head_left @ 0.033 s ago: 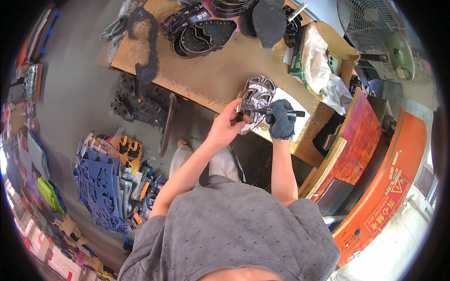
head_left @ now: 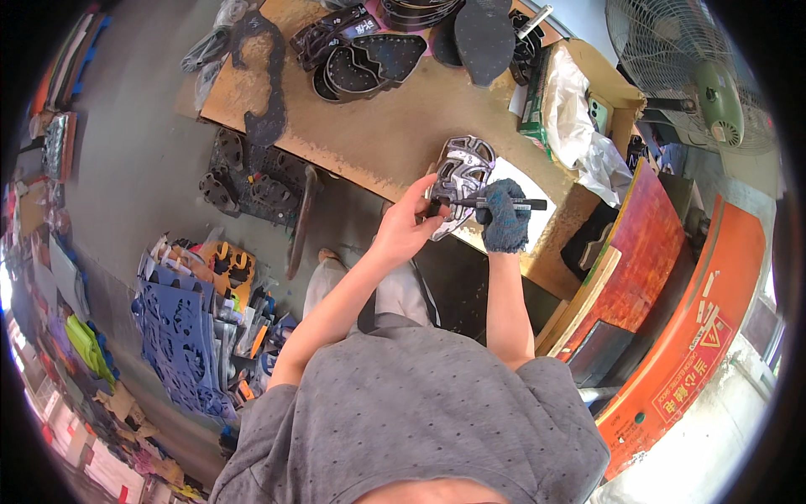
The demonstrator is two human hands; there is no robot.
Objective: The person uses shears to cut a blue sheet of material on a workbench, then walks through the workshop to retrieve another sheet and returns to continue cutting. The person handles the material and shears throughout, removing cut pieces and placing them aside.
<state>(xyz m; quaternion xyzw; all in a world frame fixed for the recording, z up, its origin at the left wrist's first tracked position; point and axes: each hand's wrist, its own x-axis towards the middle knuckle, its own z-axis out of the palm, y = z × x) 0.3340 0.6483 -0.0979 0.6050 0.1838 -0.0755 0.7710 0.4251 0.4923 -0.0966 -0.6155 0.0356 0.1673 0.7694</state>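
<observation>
At the table's near edge lies a sole-shaped openwork piece [head_left: 467,166], dark with pale grey-white patches. My bare left hand [head_left: 406,225] grips its near left side between thumb and fingers; a small dark part shows at those fingertips, too small to name. My right hand [head_left: 505,220], in a dark blue-grey knitted glove, is closed around a black marker pen [head_left: 531,204]. The pen lies crosswise over the piece, its left end by my left fingertips. Under the gloved hand is a white sheet [head_left: 538,186], partly covered.
On the worn brown table [head_left: 369,139] lie several black sole-shaped plates [head_left: 374,60] at the back. A cardboard box with white plastic [head_left: 564,105] stands at the right. Beyond are a fan [head_left: 714,92] and an orange panel [head_left: 697,336]. Blue cut-out sheets [head_left: 176,336] stand at the left.
Both hands and the pen have shifted only very slightly. The holds look the same.
</observation>
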